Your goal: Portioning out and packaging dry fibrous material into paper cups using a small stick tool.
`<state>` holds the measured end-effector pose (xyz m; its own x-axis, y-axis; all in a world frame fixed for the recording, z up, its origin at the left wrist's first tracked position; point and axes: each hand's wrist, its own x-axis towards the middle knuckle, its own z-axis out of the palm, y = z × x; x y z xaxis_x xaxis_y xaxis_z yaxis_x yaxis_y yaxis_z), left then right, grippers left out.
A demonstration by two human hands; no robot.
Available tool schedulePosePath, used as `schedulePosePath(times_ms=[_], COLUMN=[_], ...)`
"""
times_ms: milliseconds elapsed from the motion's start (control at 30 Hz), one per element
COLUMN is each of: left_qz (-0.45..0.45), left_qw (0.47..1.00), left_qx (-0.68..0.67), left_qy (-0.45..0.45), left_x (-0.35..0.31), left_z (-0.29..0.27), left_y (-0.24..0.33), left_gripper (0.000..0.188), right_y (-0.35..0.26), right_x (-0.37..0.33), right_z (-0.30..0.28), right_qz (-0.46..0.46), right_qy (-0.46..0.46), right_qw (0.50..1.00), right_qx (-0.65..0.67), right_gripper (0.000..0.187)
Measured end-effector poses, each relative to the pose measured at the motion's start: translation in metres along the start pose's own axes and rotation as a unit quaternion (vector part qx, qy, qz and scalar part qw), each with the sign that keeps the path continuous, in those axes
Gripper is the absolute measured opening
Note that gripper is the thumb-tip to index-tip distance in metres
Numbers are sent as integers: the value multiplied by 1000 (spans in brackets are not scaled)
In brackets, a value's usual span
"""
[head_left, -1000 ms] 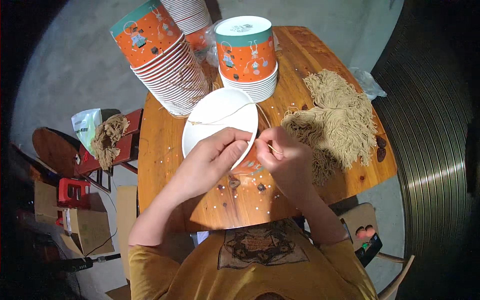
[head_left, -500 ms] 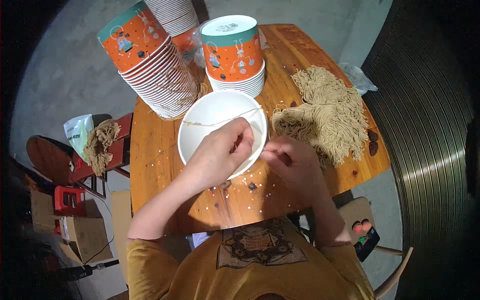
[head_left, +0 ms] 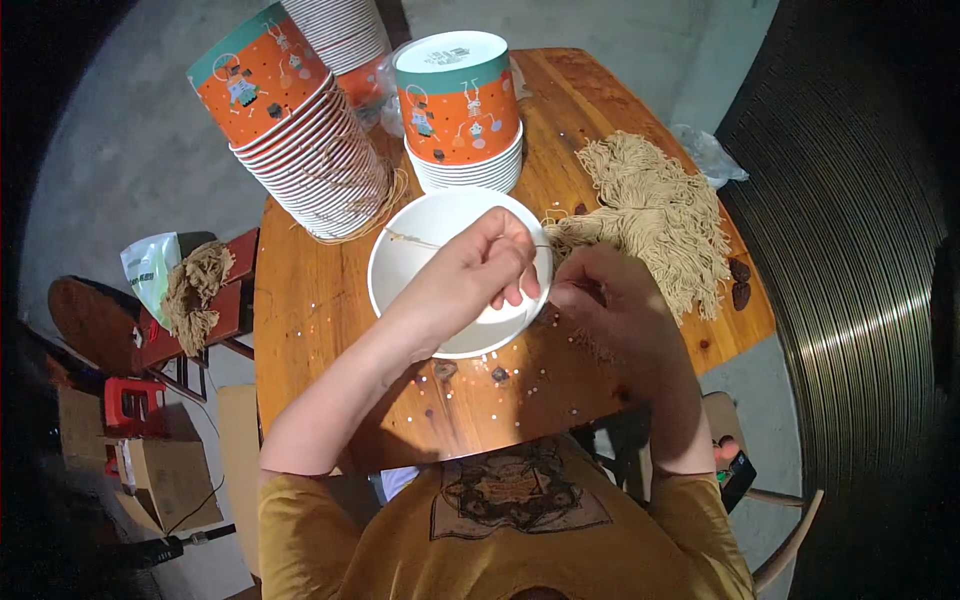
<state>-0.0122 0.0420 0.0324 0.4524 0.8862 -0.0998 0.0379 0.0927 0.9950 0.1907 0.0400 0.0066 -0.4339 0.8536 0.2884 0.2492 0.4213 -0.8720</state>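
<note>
A white bowl (head_left: 400,275) sits at the middle of the frame, its open side turned up, above a brown wooden surface (head_left: 310,290). The left hand (head_left: 470,265) reaches across the bowl from the lower left, its wrist over the near rim. Its grip is closed, thumb and fingertips together on a thin tan string (head_left: 412,241), which shows across the inside of the bowl to the left of the fingers, with a short end out to their right. The right hand (head_left: 615,300) is in shadow just beside the bowl's right rim, fingers curled inward; whether its grip is clamped on anything I cannot tell.

At the right of the frame, beyond the right hand, lies a loose pile of tan yarn (head_left: 665,225), with a clear plastic bag (head_left: 710,155) behind it. At the upper left, a stack of orange and green tubs (head_left: 295,140) leans to the left, tan strands hanging over its white rims. An upright stack (head_left: 460,120) of the same kind stands bottom-up at the upper middle, just behind the bowl. Small pale specks dot the surface at the lower middle.
</note>
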Motion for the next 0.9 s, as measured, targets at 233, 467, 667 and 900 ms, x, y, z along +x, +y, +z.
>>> schedulePosePath(times_ms=[233,467,667,900], left_qz=[13,-35,-60,-45], left_qw=[999,999,998,998], left_qx=[14,-2,37,-11], left_qy=[-30,-14,6,-31], left_x=[7,8,10,8], left_z=[3,5,6,8], left_y=[-8,-7,-11,-10], left_gripper=[12,13,16,14], right_y=[-12,-1,4,12], right_x=[24,40,52,50], right_z=[-14,-12,-6,-3], right_qz=[15,-77,-68,20], right_qy=[-73,-82,-84,-37], right_qw=[997,992,992,995], right_qx=[5,54,60,90], right_gripper=[12,10,19,19])
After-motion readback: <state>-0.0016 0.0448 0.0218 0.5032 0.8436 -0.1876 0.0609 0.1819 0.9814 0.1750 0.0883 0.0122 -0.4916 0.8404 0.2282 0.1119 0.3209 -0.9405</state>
